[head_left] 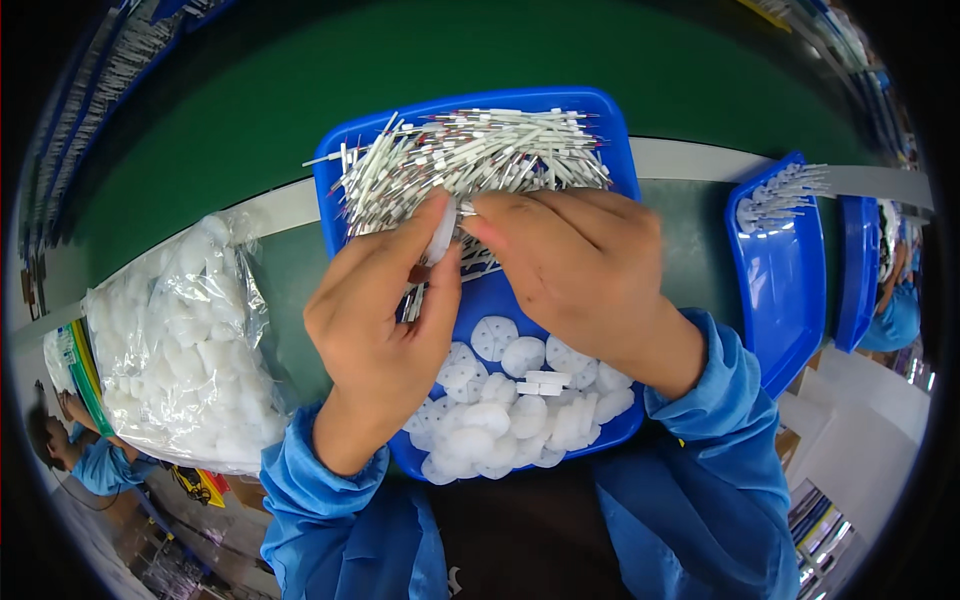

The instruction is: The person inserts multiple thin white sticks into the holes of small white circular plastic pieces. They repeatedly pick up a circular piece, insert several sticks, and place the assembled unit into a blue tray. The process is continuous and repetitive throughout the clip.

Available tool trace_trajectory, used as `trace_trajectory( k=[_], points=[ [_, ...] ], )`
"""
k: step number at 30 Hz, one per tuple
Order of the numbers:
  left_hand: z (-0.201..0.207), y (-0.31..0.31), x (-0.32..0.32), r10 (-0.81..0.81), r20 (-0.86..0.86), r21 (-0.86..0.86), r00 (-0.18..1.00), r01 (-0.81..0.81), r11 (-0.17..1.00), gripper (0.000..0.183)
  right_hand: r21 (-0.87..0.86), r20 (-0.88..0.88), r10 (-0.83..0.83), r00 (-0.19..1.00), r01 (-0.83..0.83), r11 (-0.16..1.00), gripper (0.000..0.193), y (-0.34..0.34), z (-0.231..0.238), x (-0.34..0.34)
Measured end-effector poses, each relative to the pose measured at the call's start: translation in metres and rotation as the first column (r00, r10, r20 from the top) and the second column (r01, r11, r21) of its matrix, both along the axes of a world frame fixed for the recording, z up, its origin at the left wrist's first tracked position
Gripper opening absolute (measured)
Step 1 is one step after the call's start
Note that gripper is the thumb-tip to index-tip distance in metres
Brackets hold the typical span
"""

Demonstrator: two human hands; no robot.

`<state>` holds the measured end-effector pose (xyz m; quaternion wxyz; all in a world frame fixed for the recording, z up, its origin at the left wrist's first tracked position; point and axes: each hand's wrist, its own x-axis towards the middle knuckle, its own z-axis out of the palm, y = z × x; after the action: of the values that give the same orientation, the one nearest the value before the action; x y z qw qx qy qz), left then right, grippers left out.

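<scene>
Over a blue tray [490, 298], your left hand [375, 315] pinches a white disc [443, 234] while your right hand [585, 265] curls beside it, its fingertips' grip too obscured to tell.

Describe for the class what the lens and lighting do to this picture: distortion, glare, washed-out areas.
Head view: the pale bench edge bows into an arch, and the corners fall to black; head view: glare streaks the clear plastic bag; head view: the white discs look pale and partly merge, though small dark holes show on some.
</scene>
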<state>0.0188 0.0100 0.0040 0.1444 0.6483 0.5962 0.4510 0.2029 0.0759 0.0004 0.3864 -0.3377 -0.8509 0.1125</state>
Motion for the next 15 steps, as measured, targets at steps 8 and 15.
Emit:
trace_trajectory(
  k=[8,15],
  points=[
    [-0.003,0.005,-0.008,-0.077,0.172,-0.1,0.982,0.095,0.99,0.045,-0.108,-0.105,-0.009,0.994,-0.002,0.994,0.013,0.005,-0.008,0.001],
    [-0.004,0.007,-0.011,-0.091,0.258,0.007,0.962,0.092,0.996,0.049,-0.224,-0.307,0.096,0.947,-0.169,0.96,0.029,0.013,0.005,0.004]
  ],
)
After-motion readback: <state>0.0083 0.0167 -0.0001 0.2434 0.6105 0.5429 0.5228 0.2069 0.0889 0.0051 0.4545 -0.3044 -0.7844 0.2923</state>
